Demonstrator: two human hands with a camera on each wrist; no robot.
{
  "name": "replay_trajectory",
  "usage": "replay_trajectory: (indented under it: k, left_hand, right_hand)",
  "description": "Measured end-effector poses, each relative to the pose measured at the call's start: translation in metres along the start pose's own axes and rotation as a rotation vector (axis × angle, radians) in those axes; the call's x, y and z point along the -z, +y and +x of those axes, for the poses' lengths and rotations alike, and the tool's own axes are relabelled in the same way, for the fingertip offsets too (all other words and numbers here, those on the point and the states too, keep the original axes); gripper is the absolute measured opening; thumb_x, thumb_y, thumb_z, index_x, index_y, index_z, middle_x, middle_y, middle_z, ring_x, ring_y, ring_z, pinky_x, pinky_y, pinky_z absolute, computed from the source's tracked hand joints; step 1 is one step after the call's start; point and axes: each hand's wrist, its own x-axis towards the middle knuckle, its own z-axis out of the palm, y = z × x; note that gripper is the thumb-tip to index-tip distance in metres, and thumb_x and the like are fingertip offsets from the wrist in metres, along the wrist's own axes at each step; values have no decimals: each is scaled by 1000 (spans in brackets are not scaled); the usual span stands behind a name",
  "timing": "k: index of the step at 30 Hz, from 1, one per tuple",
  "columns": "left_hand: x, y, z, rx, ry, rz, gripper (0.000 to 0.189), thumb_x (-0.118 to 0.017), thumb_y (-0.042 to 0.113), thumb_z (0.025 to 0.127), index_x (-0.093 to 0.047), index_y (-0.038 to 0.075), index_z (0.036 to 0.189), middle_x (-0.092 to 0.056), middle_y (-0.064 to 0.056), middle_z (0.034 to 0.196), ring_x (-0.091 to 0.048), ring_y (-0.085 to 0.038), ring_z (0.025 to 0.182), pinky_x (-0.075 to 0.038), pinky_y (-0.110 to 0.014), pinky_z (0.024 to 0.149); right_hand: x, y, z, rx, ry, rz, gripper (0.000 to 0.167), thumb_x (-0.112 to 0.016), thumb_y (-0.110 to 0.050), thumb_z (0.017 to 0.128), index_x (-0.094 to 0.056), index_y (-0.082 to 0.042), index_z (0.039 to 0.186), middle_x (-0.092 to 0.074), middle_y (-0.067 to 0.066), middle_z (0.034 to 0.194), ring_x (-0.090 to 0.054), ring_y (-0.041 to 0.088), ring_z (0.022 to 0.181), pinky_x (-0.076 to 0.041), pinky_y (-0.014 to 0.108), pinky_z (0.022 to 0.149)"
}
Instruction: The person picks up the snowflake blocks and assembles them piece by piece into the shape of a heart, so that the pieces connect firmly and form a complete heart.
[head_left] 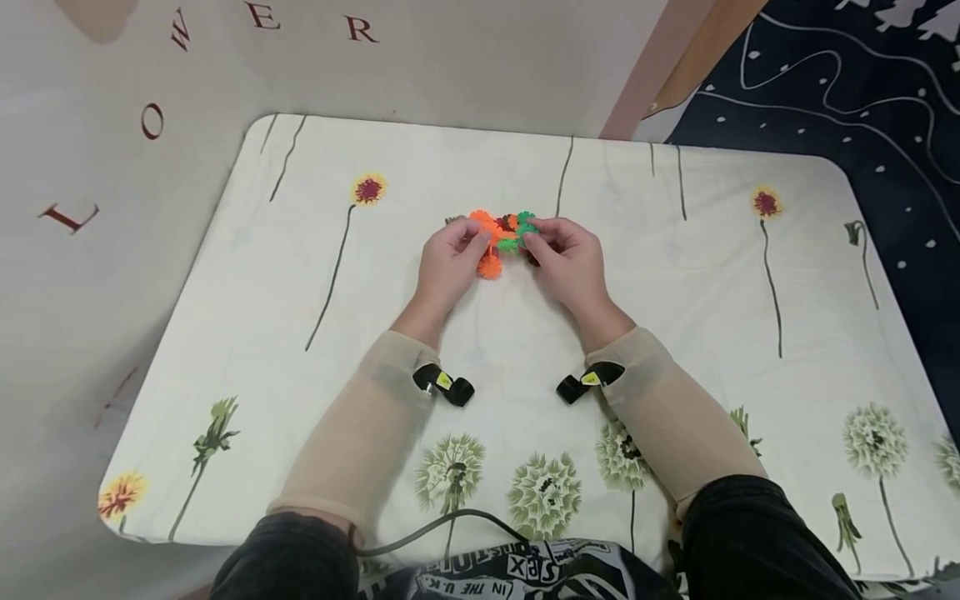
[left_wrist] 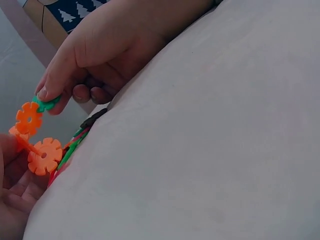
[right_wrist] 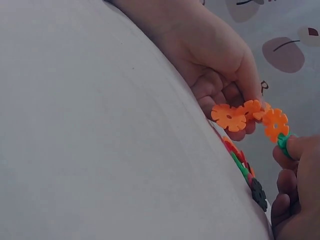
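Note:
My left hand (head_left: 448,265) pinches a joined group of orange notched plastic discs (right_wrist: 229,117) between thumb and fingers. Opposite it, my right hand (head_left: 574,260) pinches a green notched disc (left_wrist: 46,104) by thumb and fingertip. In both wrist views the green disc meets the edge of the nearest orange disc (right_wrist: 275,124). The two hands face each other over the table's far middle. Below them lie several loose discs in green, red, orange and a dark colour (right_wrist: 258,194), partly hidden by the hands in the head view.
A white cloth (head_left: 495,358) printed with flowers and dandelions covers the table. Small black cameras (head_left: 454,388) sit on both wrists, and a dark cable (head_left: 450,518) runs near the front edge. A pale lettered wall hanging (head_left: 465,67) stands behind the table.

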Motion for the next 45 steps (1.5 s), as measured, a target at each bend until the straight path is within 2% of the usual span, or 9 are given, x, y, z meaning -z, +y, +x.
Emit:
replay_trajectory:
  k: [5,13,21,26,30,32,37,42,45]
  left_hand:
    - [1,1,0,17,-1,-14,10,-68,14,107,-72,6,104,-70,-6,101,-64,-17,86,-53,-24,73]
    - [1,2,0,4,1,-4,10,-70,13,106,-74,5,101,-71,-6,97,-65,-16,83,-53,-23,71]
    - [1,4,5,-42,-3,19,12,-73,15,104,-76,4,102,-74,-8,99,-66,-18,86,-54,-24,71]
    - [3,1,3,-10,3,61,12,-72,17,105,-77,6,103,-73,-6,102,-64,-18,90,-54,-24,75]
    - [1,-1,3,11,-29,19,13,-66,18,108,-72,7,105,-71,-6,104,-64,-18,91,-54,-24,76]
    - [0,-2,4,23,-53,-38,13,-62,19,110,-69,8,108,-71,-7,104,-67,-19,91,-54,-25,76]
    - [-1,-3,4,-6,-111,-120,17,-67,20,108,-64,9,119,-74,-8,110,-71,-19,95,-56,-26,81]
    - [0,-3,3,-89,-140,-12,37,-82,19,97,-65,11,129,-68,-2,127,-62,-15,101,-54,-26,87]
    - [0,-4,3,-113,-127,33,35,-81,14,97,-68,12,129,-67,0,130,-60,-14,103,-54,-26,87]
  right_hand:
    - [1,0,1,6,0,24,16,-79,-4,97,-80,0,113,-79,6,92,-75,11,83,-61,24,80]
    - [3,-1,1,-3,-11,33,17,-80,-4,97,-79,2,113,-80,13,96,-75,11,83,-62,26,81]
    - [8,-2,9,2,-28,-1,16,-80,-7,97,-81,-3,113,-81,7,95,-74,12,85,-61,23,80]
    - [5,-1,7,-33,-50,38,17,-81,-8,97,-81,-2,112,-81,5,94,-74,10,83,-60,23,80]
    - [5,-1,3,-38,-39,49,17,-80,-7,97,-80,-2,113,-81,6,93,-74,11,81,-61,24,79]
    - [4,-1,3,-36,-43,54,18,-79,-7,98,-79,-1,114,-80,7,93,-72,13,78,-61,25,77]
    - [2,-1,4,-61,-62,43,19,-79,-10,99,-79,-2,116,-80,6,90,-70,16,74,-59,24,72]
    - [2,0,5,-64,-90,11,22,-81,-12,98,-79,-3,118,-80,5,93,-70,14,76,-58,24,71]
    - [2,1,4,-50,-105,-20,24,-81,-14,98,-79,-3,119,-81,6,96,-71,13,83,-58,23,75]
